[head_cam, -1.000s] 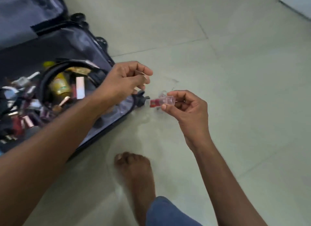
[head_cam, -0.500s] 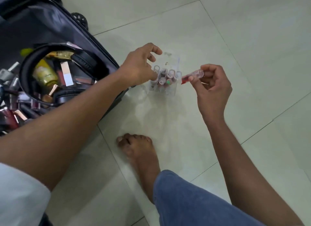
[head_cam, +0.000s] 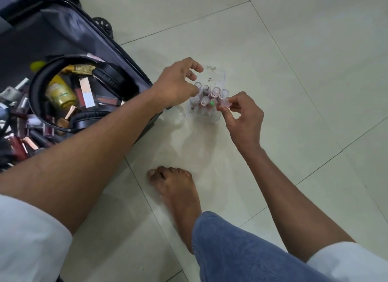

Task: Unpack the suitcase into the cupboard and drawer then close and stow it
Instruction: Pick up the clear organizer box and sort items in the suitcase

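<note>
The dark grey suitcase (head_cam: 69, 29) lies open on the floor at the left, filled with cosmetics. Beside its edge a clear plastic organizer (head_cam: 218, 76) stands on the tiles with several lipstick tubes upright in it. My left hand (head_cam: 176, 82) reaches over the suitcase edge, and its curled fingers hold the organizer's left side. My right hand (head_cam: 243, 118) pinches a small clear-capped red tube (head_cam: 225, 102) between thumb and fingers, tilted at the organizer's right front corner.
Black headphones (head_cam: 109, 76), a gold bottle (head_cam: 59, 92) and several nail polishes and lipsticks lie in the suitcase. My bare foot (head_cam: 176, 189) rests on the pale floor tiles (head_cam: 294, 50) just below the organizer. A suitcase wheel (head_cam: 104, 24) sticks out at top.
My view dropped and the organizer came into sight. My left hand moved onto the organizer's left side. My right hand brought the red tube leftward and down to the organizer's right corner.
</note>
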